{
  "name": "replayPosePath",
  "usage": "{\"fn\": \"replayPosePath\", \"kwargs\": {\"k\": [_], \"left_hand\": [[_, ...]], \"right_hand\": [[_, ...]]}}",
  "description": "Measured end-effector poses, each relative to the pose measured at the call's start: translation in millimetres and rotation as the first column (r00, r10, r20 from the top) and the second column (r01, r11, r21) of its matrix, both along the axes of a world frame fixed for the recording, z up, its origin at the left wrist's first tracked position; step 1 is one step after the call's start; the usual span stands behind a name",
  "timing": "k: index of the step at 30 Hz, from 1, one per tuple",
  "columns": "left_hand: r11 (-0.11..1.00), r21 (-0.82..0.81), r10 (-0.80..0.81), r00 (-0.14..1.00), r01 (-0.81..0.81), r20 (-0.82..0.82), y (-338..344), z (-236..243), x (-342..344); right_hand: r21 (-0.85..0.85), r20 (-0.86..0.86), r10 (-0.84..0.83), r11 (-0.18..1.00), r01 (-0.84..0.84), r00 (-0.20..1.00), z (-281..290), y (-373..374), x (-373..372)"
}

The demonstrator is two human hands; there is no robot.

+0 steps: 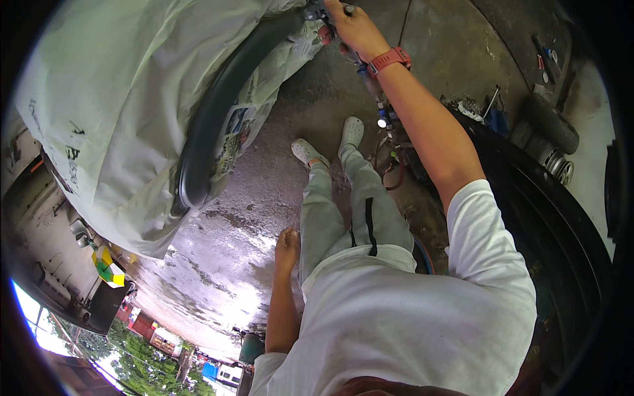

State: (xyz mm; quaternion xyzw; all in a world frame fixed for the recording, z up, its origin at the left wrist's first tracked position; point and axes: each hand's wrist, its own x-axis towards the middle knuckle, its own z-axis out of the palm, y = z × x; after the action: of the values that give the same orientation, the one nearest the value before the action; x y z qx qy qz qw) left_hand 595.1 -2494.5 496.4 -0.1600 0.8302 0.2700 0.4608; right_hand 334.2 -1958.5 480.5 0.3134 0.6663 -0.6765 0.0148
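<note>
Spray gun nozzle toward covered car

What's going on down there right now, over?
Right hand gripping a small tool at the dark curved fender edge. Left hand resting by the thigh, empty. Pale masking sheet covers the bodywork.

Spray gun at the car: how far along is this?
Done: pale sheeting and newspaper already mask the body around the dark arch. In hand: right hand grips the spray gun at the arch's upper end; left hand hangs free. Left: how much is coated can't be told.
</note>
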Motion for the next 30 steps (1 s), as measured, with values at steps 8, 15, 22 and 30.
{"fn": "replayPosePath", "kwargs": {"k": [8,15,22,30], "left_hand": [[0.998,0.059,0.031,0.999,-0.032,0.015,59,4,-29],[0.999,-0.011,0.045,0.997,-0.044,0.059,57,9,-15],[0.999,-0.037,-0.015,0.99,0.02,0.142,43,0,7],[0.993,0.032,-0.112,0.99,0.11,0.082,105,-4,-44]], "right_hand": [[-0.284,-0.141,0.09,0.95,-0.127,0.986,30,9,2],[-0.187,-0.054,0.042,0.981,-0.051,0.998,-47,40,-20],[-0.078,0.028,-0.057,0.995,0.059,0.998,-107,60,-25],[-0.113,-0.037,-0.043,0.993,0.038,0.998,-107,38,9]]}}
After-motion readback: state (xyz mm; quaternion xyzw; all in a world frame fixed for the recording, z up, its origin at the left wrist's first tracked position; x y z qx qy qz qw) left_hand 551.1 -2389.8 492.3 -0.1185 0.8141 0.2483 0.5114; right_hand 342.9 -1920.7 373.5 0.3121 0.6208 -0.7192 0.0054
